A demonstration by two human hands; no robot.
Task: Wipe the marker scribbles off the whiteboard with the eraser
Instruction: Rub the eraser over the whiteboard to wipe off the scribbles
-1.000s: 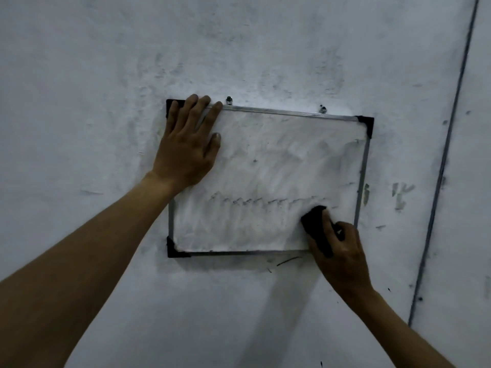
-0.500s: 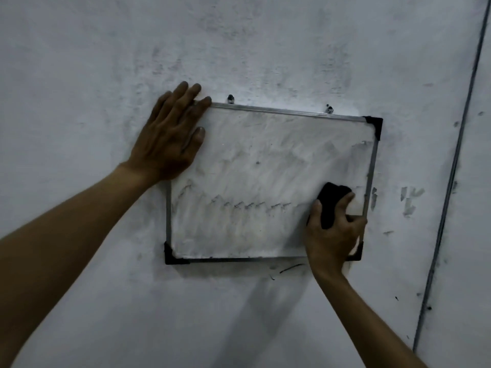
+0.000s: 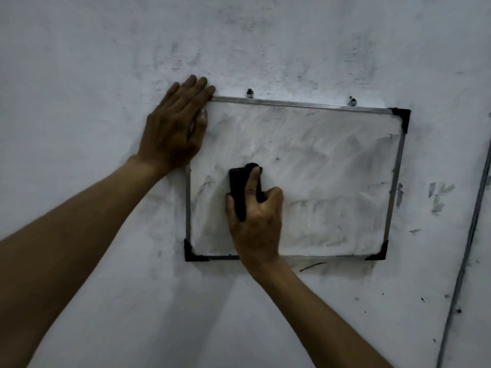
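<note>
Head view: right hand (image 3: 256,221) gripping eraser (image 3: 239,189) slid left across whiteboard (image 3: 318,155); left hand (image 3: 172,134) flat.

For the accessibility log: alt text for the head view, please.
A person's right hand grips a black eraser against a smudged wall-hung whiteboard, left of its middle. The left hand lies flat over the board's top-left corner; a faint scribble trace shows to the eraser's right.

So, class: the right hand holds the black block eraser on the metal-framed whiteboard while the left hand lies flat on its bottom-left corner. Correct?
Not quite. The head view shows the left hand lying flat over the top-left corner of the metal-framed whiteboard, not the bottom-left. The right hand does hold the black block eraser on the board.
</note>
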